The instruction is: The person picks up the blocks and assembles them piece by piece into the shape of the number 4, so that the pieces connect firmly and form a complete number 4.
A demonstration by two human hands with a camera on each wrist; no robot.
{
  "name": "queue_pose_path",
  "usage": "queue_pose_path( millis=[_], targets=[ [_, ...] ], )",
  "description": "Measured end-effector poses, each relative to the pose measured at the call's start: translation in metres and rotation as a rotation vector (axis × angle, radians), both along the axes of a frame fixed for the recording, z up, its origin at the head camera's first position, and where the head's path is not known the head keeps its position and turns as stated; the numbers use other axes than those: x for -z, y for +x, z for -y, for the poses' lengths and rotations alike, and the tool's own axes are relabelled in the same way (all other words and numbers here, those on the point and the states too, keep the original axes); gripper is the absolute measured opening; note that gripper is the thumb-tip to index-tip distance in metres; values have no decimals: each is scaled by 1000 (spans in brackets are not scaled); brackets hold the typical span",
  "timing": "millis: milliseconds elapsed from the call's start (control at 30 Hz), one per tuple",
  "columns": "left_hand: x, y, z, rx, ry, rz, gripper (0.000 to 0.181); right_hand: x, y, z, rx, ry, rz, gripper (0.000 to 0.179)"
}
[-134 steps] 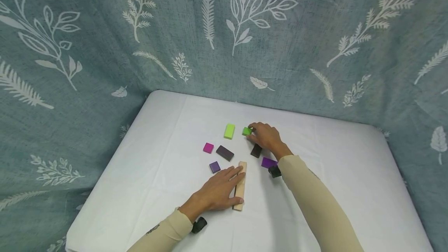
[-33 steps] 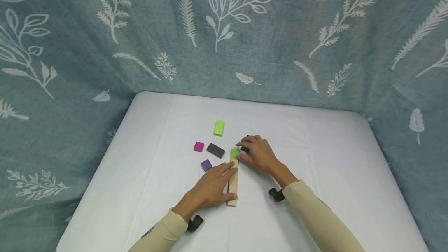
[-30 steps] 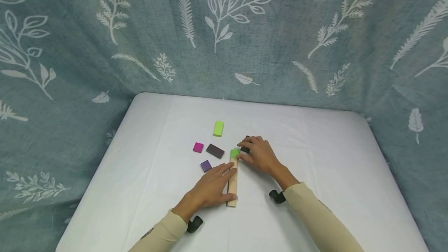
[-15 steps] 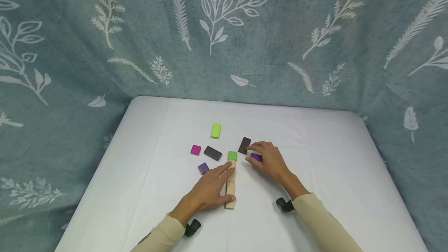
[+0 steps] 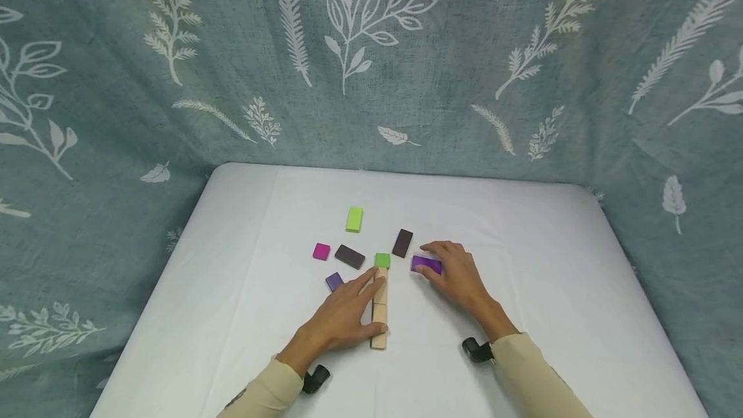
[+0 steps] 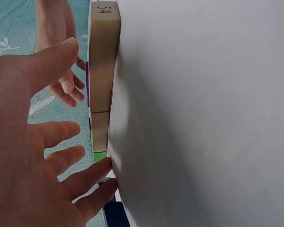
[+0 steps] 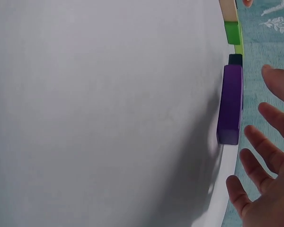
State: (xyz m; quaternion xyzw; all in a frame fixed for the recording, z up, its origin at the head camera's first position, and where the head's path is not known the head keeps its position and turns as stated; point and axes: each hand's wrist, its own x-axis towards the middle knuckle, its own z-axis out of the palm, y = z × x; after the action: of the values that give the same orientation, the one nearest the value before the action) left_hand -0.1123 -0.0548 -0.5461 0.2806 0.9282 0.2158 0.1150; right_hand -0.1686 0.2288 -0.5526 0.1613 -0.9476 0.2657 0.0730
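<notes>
Two wooden blocks (image 5: pixel 378 337) lie end to end in a row in the head view, with a small green block (image 5: pixel 382 260) at the far end. My left hand (image 5: pixel 342 316) rests over the row from the left, fingers spread, thumb at the near block. A "54" mark shows on the near block's end in the left wrist view. To the right of the row, my right hand (image 5: pixel 462 278) hovers with spread fingers around a purple block (image 5: pixel 426 262). In the right wrist view, the fingers stand apart from that purple block (image 7: pixel 230 101).
Beyond the hands lie a dark block (image 5: pixel 402 243), another dark block (image 5: pixel 350 257), a lime block (image 5: pixel 354 219), a magenta square block (image 5: pixel 322 251) and a small violet block (image 5: pixel 334 281). A white-covered table (image 5: pixel 522 263) bears them; a leaf-patterned curtain (image 5: pixel 441 115) hangs behind.
The green block has come from the far side to the row's end, and my right hand has left it, moving right and nearer to the purple block. The left hand stays at the row.
</notes>
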Motion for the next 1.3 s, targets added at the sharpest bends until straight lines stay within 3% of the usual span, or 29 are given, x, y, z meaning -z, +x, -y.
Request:
queue_pose_path(
  millis=[267,800,1033,1300],
  targets=[
    [-4,-9,0,11,3,0,91,1,1,-10,22,21,56,59],
    [-11,-28,-11,47,-69,-75,88,5,6,-17,33,53,66,56],
    [-7,-30,-14,52,-116,-119,87,7,7,-17,34,50,73,57],
    [-6,-29,-13,55,-103,-107,87,8,7,-17,39,63,83,58]
  ],
)
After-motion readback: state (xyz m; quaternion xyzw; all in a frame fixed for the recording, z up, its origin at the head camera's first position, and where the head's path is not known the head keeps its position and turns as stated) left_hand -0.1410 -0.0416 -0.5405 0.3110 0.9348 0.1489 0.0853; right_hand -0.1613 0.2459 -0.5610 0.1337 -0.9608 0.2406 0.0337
